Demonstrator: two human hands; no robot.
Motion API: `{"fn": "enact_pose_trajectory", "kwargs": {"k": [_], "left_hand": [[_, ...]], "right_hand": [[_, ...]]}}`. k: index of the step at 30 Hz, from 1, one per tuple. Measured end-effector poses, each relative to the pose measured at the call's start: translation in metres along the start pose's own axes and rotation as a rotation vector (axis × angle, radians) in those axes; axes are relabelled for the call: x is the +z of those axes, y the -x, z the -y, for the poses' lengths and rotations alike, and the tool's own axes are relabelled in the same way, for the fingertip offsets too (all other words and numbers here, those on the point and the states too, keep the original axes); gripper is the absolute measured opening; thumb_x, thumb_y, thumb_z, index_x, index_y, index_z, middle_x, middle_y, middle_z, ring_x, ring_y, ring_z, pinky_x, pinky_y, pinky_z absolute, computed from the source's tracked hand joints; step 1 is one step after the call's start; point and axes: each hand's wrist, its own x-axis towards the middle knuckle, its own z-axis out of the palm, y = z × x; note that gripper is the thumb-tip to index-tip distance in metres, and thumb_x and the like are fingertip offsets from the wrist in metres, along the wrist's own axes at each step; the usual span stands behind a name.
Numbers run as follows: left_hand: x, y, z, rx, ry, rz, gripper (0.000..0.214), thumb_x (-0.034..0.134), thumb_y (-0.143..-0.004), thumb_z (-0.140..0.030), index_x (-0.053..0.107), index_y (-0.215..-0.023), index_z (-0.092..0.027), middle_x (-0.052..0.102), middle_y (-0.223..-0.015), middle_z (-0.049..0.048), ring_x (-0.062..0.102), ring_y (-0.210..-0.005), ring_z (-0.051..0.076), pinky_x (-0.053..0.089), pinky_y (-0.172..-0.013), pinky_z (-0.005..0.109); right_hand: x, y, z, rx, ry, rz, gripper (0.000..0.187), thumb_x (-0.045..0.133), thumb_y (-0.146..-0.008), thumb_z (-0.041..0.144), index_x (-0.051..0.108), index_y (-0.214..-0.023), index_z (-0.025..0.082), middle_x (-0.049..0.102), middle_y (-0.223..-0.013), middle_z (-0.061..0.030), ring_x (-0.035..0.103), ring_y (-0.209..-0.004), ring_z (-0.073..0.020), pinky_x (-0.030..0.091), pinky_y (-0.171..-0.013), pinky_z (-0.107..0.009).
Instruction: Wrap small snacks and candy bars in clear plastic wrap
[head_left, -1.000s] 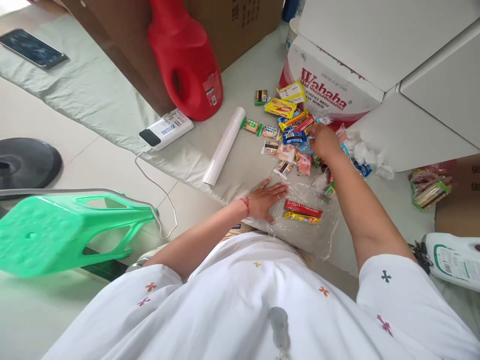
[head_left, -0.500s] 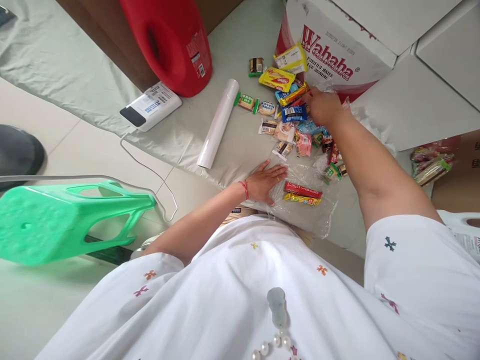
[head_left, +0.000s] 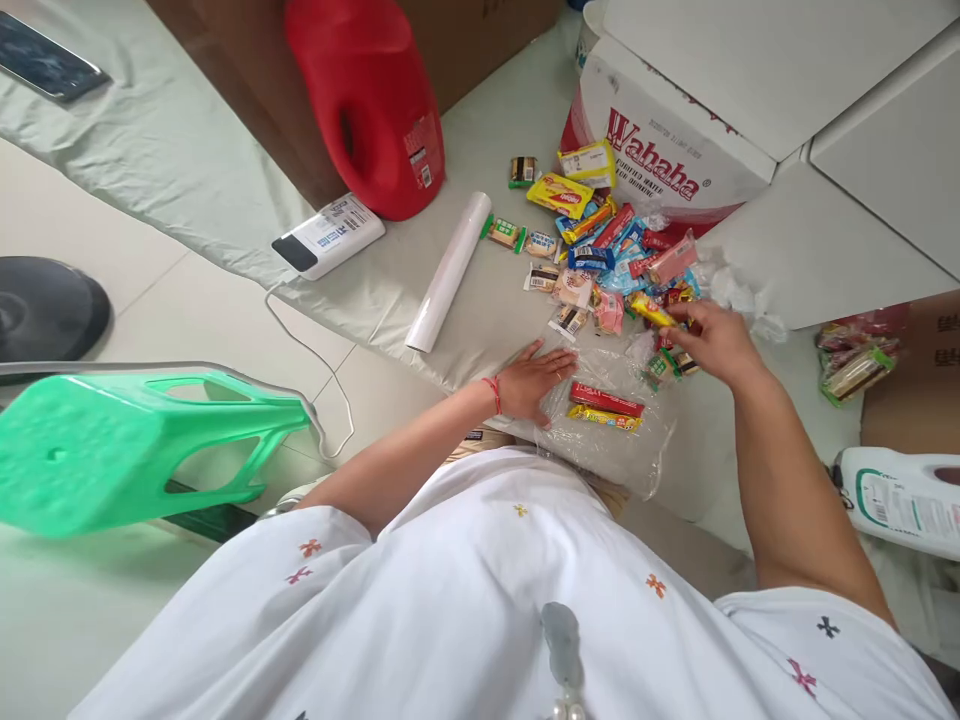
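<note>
My left hand [head_left: 536,378] lies flat, fingers spread, on the edge of a clear plastic sheet [head_left: 607,440] on the floor cloth. On the sheet lie a red bar [head_left: 606,399] and a yellow bar [head_left: 604,417]. My right hand [head_left: 712,340] is over the sheet's far right side, fingers pinched on a yellow-wrapped candy [head_left: 649,309] at the near edge of a heap of wrapped sweets [head_left: 592,255].
A roll of clear film [head_left: 448,272] lies left of the sweets. A red jug [head_left: 367,100], a white power bank [head_left: 328,236] with cable, a Wahaha carton [head_left: 660,160], a green stool [head_left: 127,450] and a white bottle [head_left: 896,495] stand around.
My right hand has drawn back from the far side of the sweets heap toward the plastic sheet, now pinching a yellow candy. My left hand stays flat on the sheet.
</note>
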Motion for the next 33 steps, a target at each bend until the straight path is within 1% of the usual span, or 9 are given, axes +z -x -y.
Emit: {"fn": "enact_pose_trajectory", "kwargs": {"k": [4, 9, 14, 17, 20, 23, 25, 29, 33], "left_hand": [[-0.002, 0.001, -0.001, -0.020, 0.013, 0.015, 0.118, 0.078, -0.075, -0.059, 0.018, -0.168, -0.018, 0.017, -0.175, 0.0181, 0.016, -0.163, 0.035, -0.005, -0.130, 0.057], [-0.009, 0.001, -0.005, -0.059, -0.010, 0.078, 0.121, 0.078, -0.075, -0.061, 0.015, -0.169, -0.020, 0.013, -0.176, 0.0167, 0.013, -0.163, 0.033, -0.004, -0.129, 0.059], [-0.013, 0.001, -0.007, -0.044, -0.040, 0.098, 0.110, 0.078, -0.076, -0.062, 0.025, -0.167, -0.029, 0.011, -0.176, 0.0142, 0.013, -0.163, 0.038, -0.002, -0.128, 0.063], [-0.015, 0.002, -0.007, -0.029, -0.055, 0.112, 0.100, 0.077, -0.077, -0.063, 0.035, -0.163, -0.034, 0.010, -0.177, 0.0133, 0.013, -0.163, 0.039, -0.001, -0.127, 0.065], [-0.016, 0.003, -0.007, -0.032, -0.059, 0.103, 0.099, 0.077, -0.078, -0.062, 0.035, -0.163, -0.034, 0.011, -0.176, 0.0136, 0.015, -0.162, 0.040, 0.001, -0.127, 0.065], [-0.017, 0.003, -0.008, -0.043, -0.066, 0.102, 0.103, 0.075, -0.079, -0.063, 0.030, -0.166, -0.031, 0.011, -0.176, 0.0145, 0.015, -0.162, 0.040, 0.002, -0.128, 0.064], [-0.017, 0.003, -0.009, -0.046, -0.071, 0.108, 0.105, 0.074, -0.079, -0.064, 0.028, -0.166, -0.029, 0.011, -0.176, 0.0152, 0.015, -0.162, 0.039, 0.001, -0.128, 0.063], [-0.017, 0.004, -0.009, -0.052, -0.073, 0.114, 0.106, 0.073, -0.079, -0.064, 0.027, -0.166, -0.028, 0.011, -0.176, 0.0149, 0.015, -0.163, 0.037, 0.000, -0.129, 0.062], [-0.018, 0.003, -0.009, -0.067, -0.082, 0.126, 0.105, 0.073, -0.080, -0.064, 0.028, -0.166, -0.026, 0.010, -0.176, 0.0151, 0.014, -0.163, 0.036, -0.001, -0.129, 0.062]], "right_hand": [[0.028, 0.054, 0.015, -0.081, -0.196, 0.177, 0.037, 0.068, -0.090, 0.045, 0.077, -0.116, 0.021, 0.075, -0.103, -0.0093, 0.068, -0.082, -0.0237, 0.054, -0.079, -0.036], [0.058, 0.074, 0.034, -0.137, -0.159, 0.346, 0.036, 0.064, -0.094, 0.041, 0.076, -0.122, 0.022, 0.075, -0.113, -0.0110, 0.070, -0.098, -0.0270, 0.052, -0.086, -0.036], [0.069, 0.081, 0.036, -0.134, -0.158, 0.387, 0.037, 0.068, -0.091, 0.040, 0.076, -0.124, 0.026, 0.074, -0.120, -0.0102, 0.068, -0.102, -0.0266, 0.051, -0.085, -0.033], [0.064, 0.085, 0.032, -0.118, -0.299, 0.315, 0.034, 0.070, -0.089, 0.042, 0.078, -0.118, 0.027, 0.073, -0.122, -0.0100, 0.067, -0.104, -0.0269, 0.051, -0.089, -0.036], [0.054, 0.104, 0.015, 0.086, -0.405, 0.069, 0.030, 0.067, -0.090, 0.045, 0.079, -0.110, 0.026, 0.075, -0.113, -0.0092, 0.067, -0.094, -0.0247, 0.052, -0.085, -0.037], [0.052, 0.149, -0.013, 0.490, -0.459, -0.304, 0.031, 0.065, -0.089, 0.049, 0.077, -0.102, 0.024, 0.075, -0.096, -0.0069, 0.063, -0.080, -0.0208, 0.050, -0.076, -0.035], [0.059, 0.185, -0.027, 0.730, -0.522, -0.434, 0.031, 0.069, -0.084, 0.051, 0.075, -0.094, 0.022, 0.073, -0.085, -0.0052, 0.059, -0.073, -0.0184, 0.048, -0.071, -0.032], [0.088, 0.228, -0.022, 0.921, -0.610, -0.252, 0.033, 0.069, -0.081, 0.054, 0.071, -0.078, 0.022, 0.066, -0.072, -0.0026, 0.053, -0.063, -0.0160, 0.041, -0.062, -0.029], [0.106, 0.209, 0.002, 0.919, -0.556, -0.233, 0.035, 0.070, -0.078, 0.057, 0.069, -0.076, 0.023, 0.066, -0.073, -0.0027, 0.055, -0.067, -0.0166, 0.041, -0.063, -0.028]]}}
